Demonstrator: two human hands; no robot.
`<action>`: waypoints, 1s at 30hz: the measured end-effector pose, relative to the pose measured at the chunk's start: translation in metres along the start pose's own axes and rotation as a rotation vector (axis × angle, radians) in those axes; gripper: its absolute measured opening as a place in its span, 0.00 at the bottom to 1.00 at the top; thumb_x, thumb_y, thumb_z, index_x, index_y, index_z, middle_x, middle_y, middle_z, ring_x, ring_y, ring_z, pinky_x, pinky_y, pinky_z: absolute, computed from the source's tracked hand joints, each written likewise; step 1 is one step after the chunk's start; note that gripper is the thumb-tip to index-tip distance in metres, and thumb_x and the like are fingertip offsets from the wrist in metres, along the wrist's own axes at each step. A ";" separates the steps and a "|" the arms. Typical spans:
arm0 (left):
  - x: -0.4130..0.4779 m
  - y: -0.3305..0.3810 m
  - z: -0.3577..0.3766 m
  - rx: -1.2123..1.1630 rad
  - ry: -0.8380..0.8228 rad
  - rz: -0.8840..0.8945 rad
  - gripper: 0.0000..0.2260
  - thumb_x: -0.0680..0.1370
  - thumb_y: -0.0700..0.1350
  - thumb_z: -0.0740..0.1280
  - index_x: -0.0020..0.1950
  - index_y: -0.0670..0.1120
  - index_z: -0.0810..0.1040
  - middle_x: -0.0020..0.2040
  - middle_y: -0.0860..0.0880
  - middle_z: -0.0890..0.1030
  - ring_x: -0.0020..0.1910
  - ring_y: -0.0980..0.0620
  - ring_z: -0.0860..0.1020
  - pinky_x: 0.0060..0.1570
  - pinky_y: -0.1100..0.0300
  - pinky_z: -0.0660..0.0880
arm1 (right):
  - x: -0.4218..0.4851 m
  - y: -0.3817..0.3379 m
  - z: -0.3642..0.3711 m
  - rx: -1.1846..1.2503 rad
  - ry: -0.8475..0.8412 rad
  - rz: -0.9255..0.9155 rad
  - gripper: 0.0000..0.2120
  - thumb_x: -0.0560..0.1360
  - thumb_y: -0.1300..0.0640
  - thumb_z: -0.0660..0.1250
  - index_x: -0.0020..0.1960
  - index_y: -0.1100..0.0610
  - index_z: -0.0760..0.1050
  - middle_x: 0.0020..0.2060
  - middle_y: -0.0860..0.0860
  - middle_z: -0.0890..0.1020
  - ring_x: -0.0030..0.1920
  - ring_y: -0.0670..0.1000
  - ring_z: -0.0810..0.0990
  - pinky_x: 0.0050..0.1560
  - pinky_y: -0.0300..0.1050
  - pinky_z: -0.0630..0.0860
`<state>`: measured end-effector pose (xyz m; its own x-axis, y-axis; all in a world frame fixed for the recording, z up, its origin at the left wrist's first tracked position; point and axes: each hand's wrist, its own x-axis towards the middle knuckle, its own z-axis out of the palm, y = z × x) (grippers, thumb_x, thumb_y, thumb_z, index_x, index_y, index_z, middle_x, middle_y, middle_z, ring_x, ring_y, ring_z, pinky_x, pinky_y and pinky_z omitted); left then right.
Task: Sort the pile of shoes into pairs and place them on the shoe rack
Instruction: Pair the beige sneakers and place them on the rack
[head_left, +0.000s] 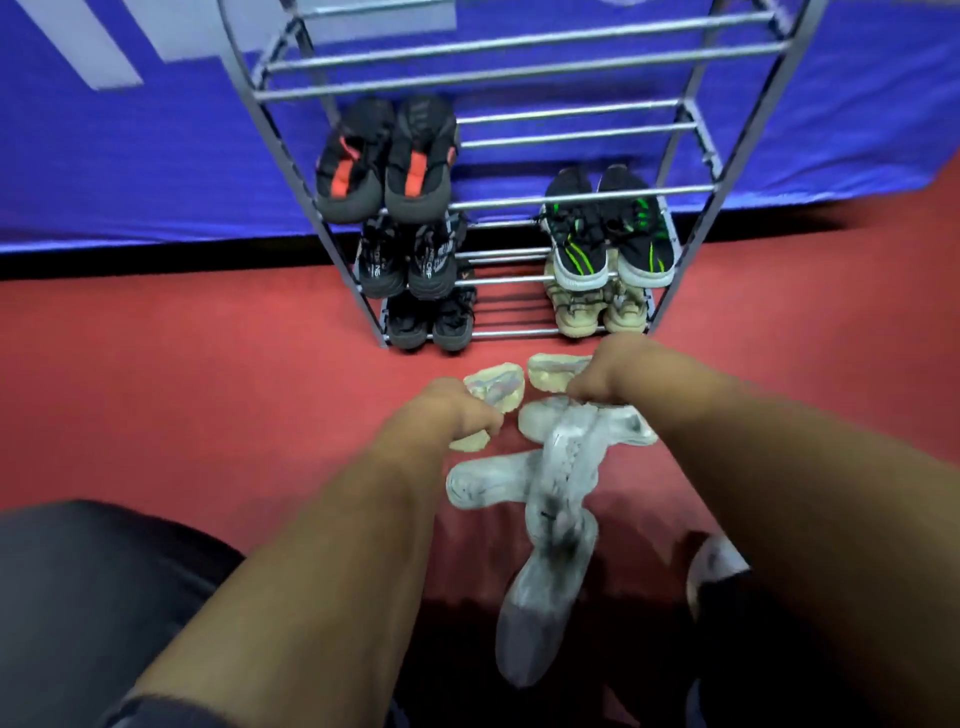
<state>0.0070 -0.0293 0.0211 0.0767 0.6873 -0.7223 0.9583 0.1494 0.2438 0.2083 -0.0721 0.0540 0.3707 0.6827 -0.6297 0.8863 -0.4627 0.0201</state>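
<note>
Head view: five pairs sit on the shoe rack (519, 67). Left hand (447, 410) pinches one cream shoe (493, 389) on the floor; right hand (613, 374) closes on its match (550, 369). Next, lift both onto a bar.

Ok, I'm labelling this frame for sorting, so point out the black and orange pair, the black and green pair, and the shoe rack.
black and orange pair (387, 161): head view, on the inner edge of the right shoe.
black and green pair (608, 234): head view, between the laces.
shoe rack (571, 192): head view, on a bare front rail.
</note>
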 end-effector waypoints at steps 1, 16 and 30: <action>-0.010 0.013 -0.016 0.037 0.005 0.041 0.21 0.66 0.55 0.77 0.51 0.44 0.81 0.44 0.46 0.81 0.37 0.46 0.80 0.37 0.59 0.77 | -0.011 0.001 -0.027 -0.055 -0.007 -0.021 0.17 0.73 0.42 0.70 0.48 0.56 0.82 0.45 0.55 0.82 0.45 0.58 0.80 0.43 0.43 0.74; -0.087 0.136 -0.132 -0.061 0.398 0.336 0.25 0.70 0.58 0.74 0.58 0.40 0.80 0.53 0.41 0.84 0.45 0.44 0.81 0.36 0.57 0.71 | -0.036 0.063 -0.146 0.659 0.604 0.089 0.38 0.72 0.40 0.75 0.70 0.62 0.66 0.66 0.61 0.69 0.54 0.65 0.78 0.50 0.52 0.76; 0.032 0.221 -0.126 -0.233 0.651 0.425 0.32 0.75 0.54 0.72 0.70 0.35 0.69 0.67 0.37 0.73 0.66 0.36 0.73 0.67 0.43 0.72 | 0.087 0.063 -0.157 0.698 0.782 -0.029 0.35 0.79 0.43 0.71 0.80 0.54 0.64 0.74 0.58 0.68 0.69 0.68 0.73 0.71 0.60 0.70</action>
<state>0.1863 0.1155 0.1334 0.1768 0.9837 -0.0334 0.7958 -0.1229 0.5930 0.3398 0.0475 0.1226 0.6483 0.7590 0.0594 0.6328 -0.4939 -0.5964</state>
